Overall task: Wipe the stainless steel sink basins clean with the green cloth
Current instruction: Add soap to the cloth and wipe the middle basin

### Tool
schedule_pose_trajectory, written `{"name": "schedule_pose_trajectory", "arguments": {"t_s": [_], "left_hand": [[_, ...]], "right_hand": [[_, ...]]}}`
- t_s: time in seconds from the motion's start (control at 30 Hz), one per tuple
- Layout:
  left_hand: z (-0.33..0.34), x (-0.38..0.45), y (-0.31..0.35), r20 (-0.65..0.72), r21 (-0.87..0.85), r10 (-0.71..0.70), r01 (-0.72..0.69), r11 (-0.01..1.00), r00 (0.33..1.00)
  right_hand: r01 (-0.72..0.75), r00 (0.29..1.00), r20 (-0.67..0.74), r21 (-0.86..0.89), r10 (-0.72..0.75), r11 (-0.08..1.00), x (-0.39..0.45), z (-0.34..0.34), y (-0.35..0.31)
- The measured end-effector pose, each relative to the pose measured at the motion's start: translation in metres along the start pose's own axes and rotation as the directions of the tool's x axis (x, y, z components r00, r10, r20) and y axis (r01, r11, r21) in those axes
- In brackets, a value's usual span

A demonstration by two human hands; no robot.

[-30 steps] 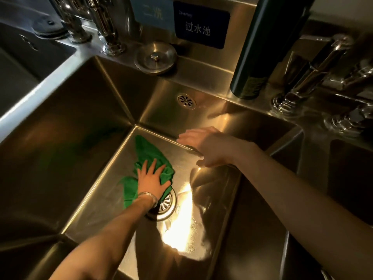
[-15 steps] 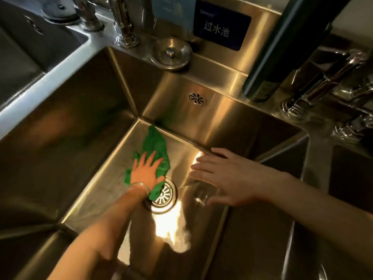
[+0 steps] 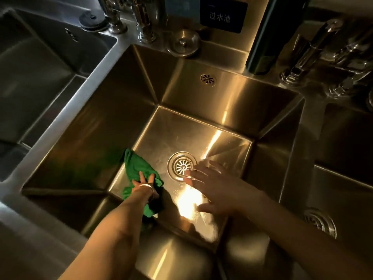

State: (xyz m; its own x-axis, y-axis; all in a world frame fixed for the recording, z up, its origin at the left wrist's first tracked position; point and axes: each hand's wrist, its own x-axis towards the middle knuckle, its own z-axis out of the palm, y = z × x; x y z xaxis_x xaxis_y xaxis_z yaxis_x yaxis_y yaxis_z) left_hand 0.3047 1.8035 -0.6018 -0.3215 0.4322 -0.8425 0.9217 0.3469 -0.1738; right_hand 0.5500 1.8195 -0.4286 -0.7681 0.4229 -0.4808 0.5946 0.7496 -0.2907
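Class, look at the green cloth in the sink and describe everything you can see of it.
The bright green cloth looks soft and is crumpled, not folded. It lies on the floor of the middle stainless steel basin, by its left wall and left of the round drain strainer. The left hand presses on it with fingers spread; the wrist hides part.

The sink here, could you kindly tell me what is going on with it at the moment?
A person is wiping the floor of the middle stainless steel sink basin. The left hand presses a crumpled green cloth flat against the basin floor near its left wall. The right hand, fingers spread and holding nothing, is beside the round metal drain strainer, fingertips at its rim. A round metal plug sits on the back ledge.
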Motion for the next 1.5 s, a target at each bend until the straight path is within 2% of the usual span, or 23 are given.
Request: {"name": "schedule_pose_trajectory", "arguments": {"t_s": [0.07, 0.17, 0.27, 0.33, 0.4, 0.47, 0.57, 0.67, 0.73, 0.8, 0.9, 1.0, 1.07, 1.1, 1.17, 1.2, 1.27, 1.3, 1.37, 1.4, 1.47, 1.5], "left_hand": [[0.002, -0.015, 0.012, 0.103, 0.015, -0.006, 0.004, 1.000, 0.995], [0.012, -0.031, 0.032, 0.180, 0.049, 0.000, -0.009, 0.999, 0.984], [0.023, -0.051, 0.053, 0.228, 0.041, 0.032, -0.043, 0.998, 0.973], [0.035, -0.063, 0.071, 0.259, 0.135, 0.109, -0.148, 0.980, 0.960], [0.053, -0.067, 0.089, 0.308, 0.154, 0.184, -0.240, 0.959, 0.933], [0.073, -0.063, 0.105, 0.271, 0.217, 0.279, -0.341, 0.915, 0.921], [0.080, -0.089, 0.116, 0.220, 0.446, 0.455, -0.504, 0.739, 0.863], [0.087, -0.095, 0.121, 0.268, 0.617, 0.540, -0.572, 0.540, 0.798], [0.089, -0.092, 0.116, 0.243, 0.643, 0.561, -0.564, 0.518, 0.792], [0.095, -0.084, 0.109, 0.189, 0.629, 0.592, -0.559, 0.540, 0.784], [0.089, -0.069, 0.115, 0.090, 0.659, 0.714, -0.579, 0.480, 0.695], [0.069, -0.047, 0.135, -0.003, 0.731, 0.780, -0.531, 0.429, 0.626], [0.052, -0.026, 0.157, -0.084, 0.730, 0.793, -0.504, 0.462, 0.604], [0.042, -0.017, 0.169, -0.149, 0.697, 0.787, -0.501, 0.513, 0.599], [0.028, -0.001, 0.188, -0.256, 0.598, 0.738, -0.498, 0.628, 0.624], [0.024, 0.001, 0.191, -0.244, 0.588, 0.727, -0.498, 0.637, 0.642], [0.028, -0.002, 0.174, -0.124, 0.664, 0.776, -0.529, 0.528, 0.618], [0.037, 0.000, 0.155, -0.048, 0.723, 0.822, -0.548, 0.421, 0.568], [0.051, 0.006, 0.103, 0.000, 0.737, 0.875, -0.592, 0.327, 0.484], [0.056, 0.015, 0.078, -0.004, 0.751, 0.922, -0.608, 0.259, 0.387], [0.062, 0.024, 0.042, 0.088, 0.721, 0.937, -0.671, 0.173, 0.337], [0.063, 0.024, 0.032, 0.150, 0.731, 0.929, -0.671, 0.126, 0.338]], "right_hand": [[-0.019, 1.000, 0.006, 0.045, 0.018, 0.999, -0.002, 0.005, -0.014], [-0.064, 0.998, -0.022, 0.102, 0.067, 0.993, -0.009, 0.011, -0.025], [-0.142, 0.990, 0.041, 0.125, 0.137, 0.982, -0.018, 0.017, -0.025], [-0.196, 0.980, 0.054, 0.109, 0.191, 0.975, -0.026, 0.015, -0.026], [-0.238, 0.971, 0.023, 0.111, 0.237, 0.965, -0.035, 0.008, -0.026], [-0.222, 0.975, 0.002, 0.095, 0.223, 0.970, -0.047, 0.002, -0.023], [-0.130, 0.991, -0.018, 0.100, 0.133, 0.986, -0.065, -0.001, -0.009], [-0.137, 0.988, -0.069, 0.030, 0.139, 0.990, -0.083, -0.003, 0.006], [-0.126, 0.987, -0.101, 0.025, 0.128, 0.992, -0.089, 0.000, 0.012], [-0.099, 0.990, -0.093, 0.035, 0.102, 0.994, -0.090, 0.004, 0.010], [-0.082, 0.991, -0.106, 0.046, 0.087, 0.996, -0.087, 0.008, 0.011], [-0.080, 0.987, -0.138, 0.036, 0.084, 0.996, -0.088, 0.011, 0.012], [-0.095, 0.986, -0.132, 0.044, 0.100, 0.995, -0.087, 0.012, 0.011], [-0.100, 0.986, -0.127, 0.047, 0.106, 0.994, -0.087, 0.013, 0.011], [-0.109, 0.986, -0.126, 0.029, 0.112, 0.994, -0.086, 0.013, 0.013], [-0.105, 0.986, -0.128, 0.020, 0.106, 0.994, -0.086, 0.012, 0.014], [-0.094, 0.986, -0.138, 0.011, 0.095, 0.996, -0.087, 0.013, 0.015], [-0.105, 0.984, -0.141, 0.012, 0.106, 0.994, -0.088, 0.014, 0.014], [-0.117, 0.981, -0.154, 0.014, 0.117, 0.993, -0.088, 0.015, 0.012], [-0.114, 0.980, -0.160, 0.015, 0.115, 0.993, -0.088, 0.016, 0.011], [-0.115, 0.979, -0.170, 0.009, 0.115, 0.993, -0.086, 0.016, 0.012], [-0.112, 0.978, -0.177, 0.004, 0.111, 0.994, -0.086, 0.016, 0.012]]}}
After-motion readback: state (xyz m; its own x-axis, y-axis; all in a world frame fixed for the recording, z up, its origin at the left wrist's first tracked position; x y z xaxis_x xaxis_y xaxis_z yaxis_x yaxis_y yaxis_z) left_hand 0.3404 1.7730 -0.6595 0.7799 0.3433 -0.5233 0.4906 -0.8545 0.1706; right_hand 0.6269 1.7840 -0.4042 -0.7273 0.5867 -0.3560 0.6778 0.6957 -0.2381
